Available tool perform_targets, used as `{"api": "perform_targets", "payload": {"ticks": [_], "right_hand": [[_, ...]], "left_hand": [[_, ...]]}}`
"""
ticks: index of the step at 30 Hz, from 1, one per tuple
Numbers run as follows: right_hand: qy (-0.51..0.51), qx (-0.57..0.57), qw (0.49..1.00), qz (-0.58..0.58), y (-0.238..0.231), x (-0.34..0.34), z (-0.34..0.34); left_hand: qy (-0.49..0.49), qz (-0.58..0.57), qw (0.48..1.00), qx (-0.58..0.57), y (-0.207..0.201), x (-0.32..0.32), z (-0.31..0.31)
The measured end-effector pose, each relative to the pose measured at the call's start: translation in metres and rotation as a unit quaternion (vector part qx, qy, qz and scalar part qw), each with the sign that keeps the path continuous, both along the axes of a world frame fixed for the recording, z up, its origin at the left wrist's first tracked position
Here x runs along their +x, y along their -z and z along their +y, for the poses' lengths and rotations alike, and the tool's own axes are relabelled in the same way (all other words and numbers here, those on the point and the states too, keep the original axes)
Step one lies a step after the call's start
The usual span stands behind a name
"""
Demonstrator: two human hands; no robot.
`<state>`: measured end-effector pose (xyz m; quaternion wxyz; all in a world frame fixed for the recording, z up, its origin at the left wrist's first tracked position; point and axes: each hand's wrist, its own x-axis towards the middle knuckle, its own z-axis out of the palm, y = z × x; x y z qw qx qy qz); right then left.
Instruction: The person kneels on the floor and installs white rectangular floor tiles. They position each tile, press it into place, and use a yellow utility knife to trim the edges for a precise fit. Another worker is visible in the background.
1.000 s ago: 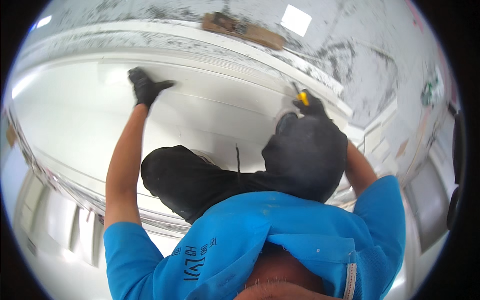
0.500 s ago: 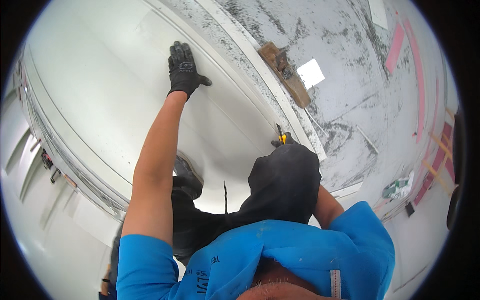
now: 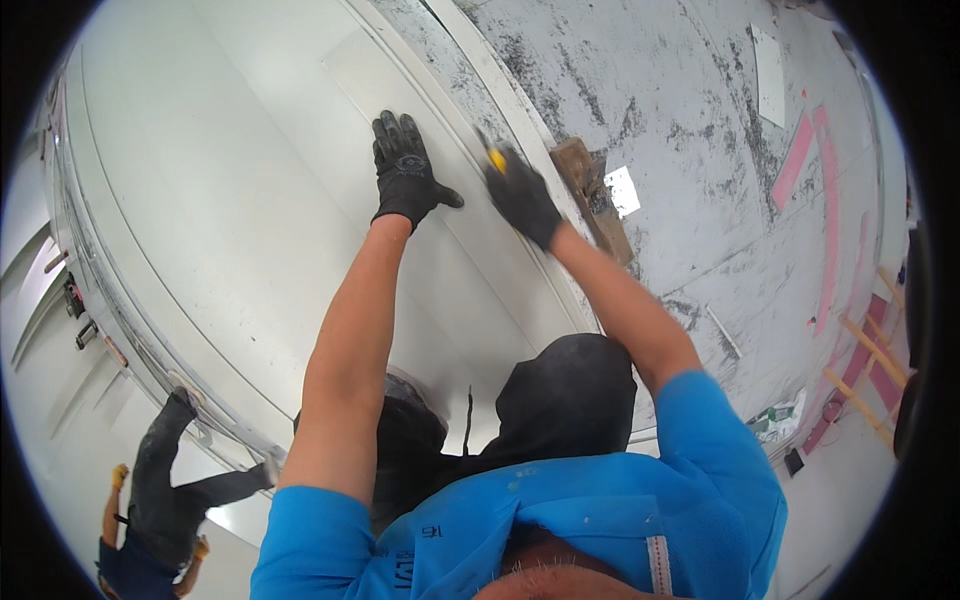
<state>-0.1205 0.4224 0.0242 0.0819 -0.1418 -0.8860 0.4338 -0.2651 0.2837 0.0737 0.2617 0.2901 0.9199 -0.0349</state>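
Observation:
My left hand (image 3: 406, 172), in a black glove, lies flat on a large pale panel (image 3: 240, 190), its fingers spread and thumb out to the side. Close to its right, my gloved right hand (image 3: 524, 200) is closed around a yellow utility knife (image 3: 497, 158). The knife's front end points away from me along the panel's right border; motion smears it, so whether the blade touches the panel cannot be seen. My knees are bent at the panel's near end, and a thin dark cord (image 3: 468, 415) hangs between them.
Right of the panel lies a worn brown wooden block (image 3: 575, 165), with a white square piece (image 3: 622, 192) beside it. Pink strips (image 3: 793, 160) and a white strip (image 3: 769, 75) rest on the scuffed grey surface. A co-worker (image 3: 155, 500) with yellow gloves is at lower left.
My right hand has moved from beside my right knee far forward along the panel's border, carrying the knife. My left hand stays flat. A co-worker has come into view at lower left.

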Motion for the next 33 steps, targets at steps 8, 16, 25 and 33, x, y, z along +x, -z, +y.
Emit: {"api": "perform_targets", "payload": {"ticks": [8,16,25,33], "right_hand": [[-0.075,0.052,0.980,-0.179,0.016,-0.236,0.016],[-0.151,0.069,0.956,-0.241,-0.012,-0.244,0.001],[-0.176,0.114,0.947,-0.244,-0.029,-0.239,-0.004],[-0.108,0.071,0.952,-0.279,-0.035,-0.156,-0.007]], "left_hand": [[-0.015,-0.033,0.999,0.007,-0.004,0.002,0.005],[-0.027,-0.046,0.998,0.025,-0.004,0.001,-0.006],[-0.014,-0.018,0.999,0.035,0.010,0.002,-0.011],[-0.016,-0.013,1.000,0.021,0.007,-0.002,0.000]]}}
